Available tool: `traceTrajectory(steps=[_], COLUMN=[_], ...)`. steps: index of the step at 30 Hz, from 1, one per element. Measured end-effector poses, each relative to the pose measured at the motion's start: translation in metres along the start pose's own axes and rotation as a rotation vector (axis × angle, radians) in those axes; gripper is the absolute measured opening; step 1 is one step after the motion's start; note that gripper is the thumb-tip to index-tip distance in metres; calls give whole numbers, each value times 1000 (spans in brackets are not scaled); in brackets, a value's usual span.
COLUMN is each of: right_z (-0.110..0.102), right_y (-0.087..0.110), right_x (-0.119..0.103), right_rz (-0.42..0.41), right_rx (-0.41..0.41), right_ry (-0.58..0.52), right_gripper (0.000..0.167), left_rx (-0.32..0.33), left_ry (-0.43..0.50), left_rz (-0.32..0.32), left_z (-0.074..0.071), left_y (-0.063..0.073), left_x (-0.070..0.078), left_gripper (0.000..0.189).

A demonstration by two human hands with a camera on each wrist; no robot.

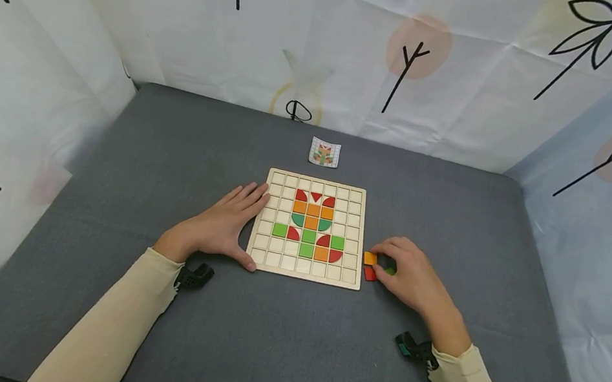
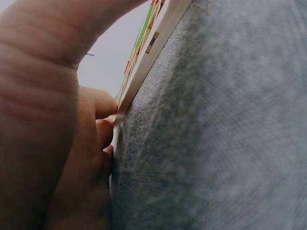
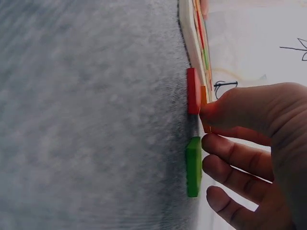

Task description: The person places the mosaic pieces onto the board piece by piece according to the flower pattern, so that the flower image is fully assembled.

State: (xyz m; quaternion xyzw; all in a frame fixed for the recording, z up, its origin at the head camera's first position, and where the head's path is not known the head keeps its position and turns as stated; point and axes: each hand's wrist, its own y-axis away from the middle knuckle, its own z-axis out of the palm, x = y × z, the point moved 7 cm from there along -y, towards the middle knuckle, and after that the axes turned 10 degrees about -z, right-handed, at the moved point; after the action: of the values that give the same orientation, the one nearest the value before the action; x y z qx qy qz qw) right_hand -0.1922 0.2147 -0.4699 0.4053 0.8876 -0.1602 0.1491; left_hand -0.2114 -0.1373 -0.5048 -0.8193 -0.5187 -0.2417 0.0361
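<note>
My left hand (image 1: 228, 222) lies spread along the left edge of a wooden grid board (image 1: 273, 259), its thumb by the lower left corner. In the left wrist view its fingertips touch the board's side. Red, orange and green tiles fill some of the squares. Just right of the board, my right hand (image 1: 408, 274) pinches an orange square tile (image 1: 369, 259) between thumb and index finger. Below that lies a red tile (image 3: 193, 91). A green tile (image 3: 194, 166) rests on the table under the other fingers, partly hidden in the head view.
A small printed card (image 1: 325, 152) with a coloured tile pattern lies beyond the board. The grey cloth-covered table (image 1: 284, 344) is bordered by white patterned curtains (image 1: 350, 40) at the back and sides.
</note>
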Motion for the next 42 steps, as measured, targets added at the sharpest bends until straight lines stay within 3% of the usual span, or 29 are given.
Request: traceTrajectory(steps=[18,33,42], right_z=[-18,-23,-19], right_y=[-18,-49,-57], right_x=[-31,-62,-78], right_rz=[-81,-201,-249], right_rx=[79,106,111], right_ry=[-15,-24,-9], right_gripper=[27,20,19], left_rx=[-4,1,16], left_ry=[-1,-2,-1], left_rz=[-7,-17,-6], left_z=[1,-7,1], left_y=[1,0,4], left_x=[1,3,0], left_gripper=[153,152,152])
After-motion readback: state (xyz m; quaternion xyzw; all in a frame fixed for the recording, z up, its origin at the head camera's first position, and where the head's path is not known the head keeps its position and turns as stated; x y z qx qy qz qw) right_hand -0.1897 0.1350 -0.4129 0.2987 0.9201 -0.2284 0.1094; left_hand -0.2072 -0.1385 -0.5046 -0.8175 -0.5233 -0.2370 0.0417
